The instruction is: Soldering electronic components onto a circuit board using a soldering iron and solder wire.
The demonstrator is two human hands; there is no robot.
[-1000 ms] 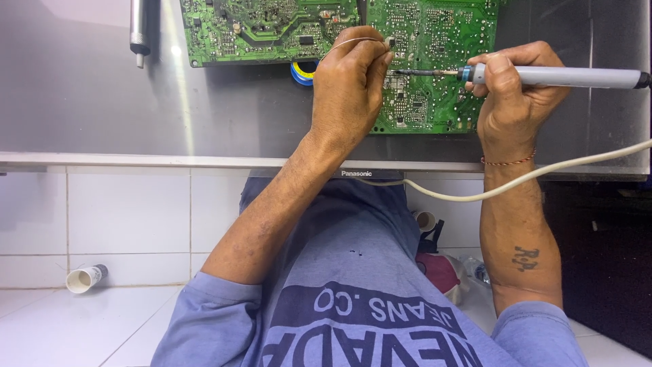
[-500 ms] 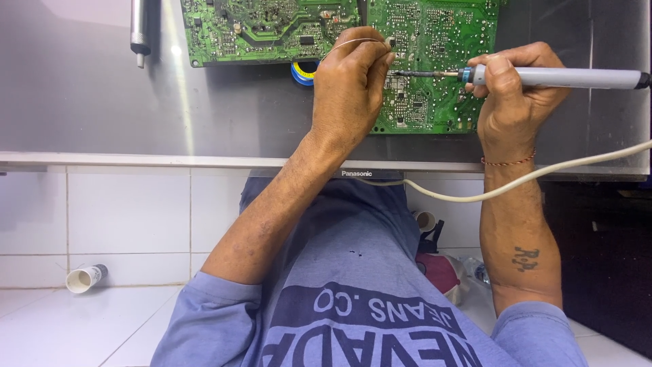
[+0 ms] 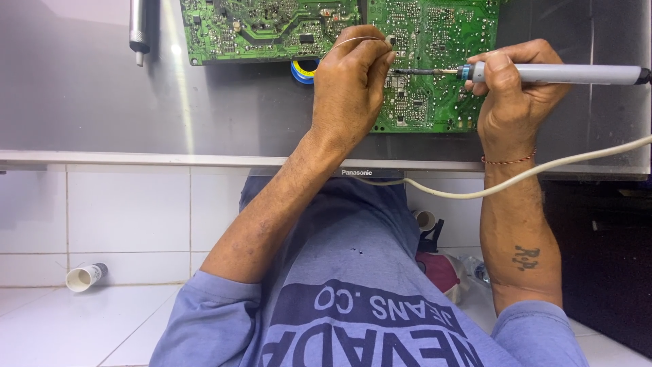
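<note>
While the left hand point(image 3: 350, 81) reaches up at frame centre, fingers pinched on a thin solder wire point(image 3: 353, 41), the right hand point(image 3: 513, 88) grips a grey soldering iron point(image 3: 557, 73) level. Its tip meets the green circuit board point(image 3: 435, 41) between both hands, upper centre.

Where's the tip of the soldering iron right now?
In the head view, the soldering iron is in the right hand, its tip on the right green circuit board, beside the left hand's fingertips.
</note>
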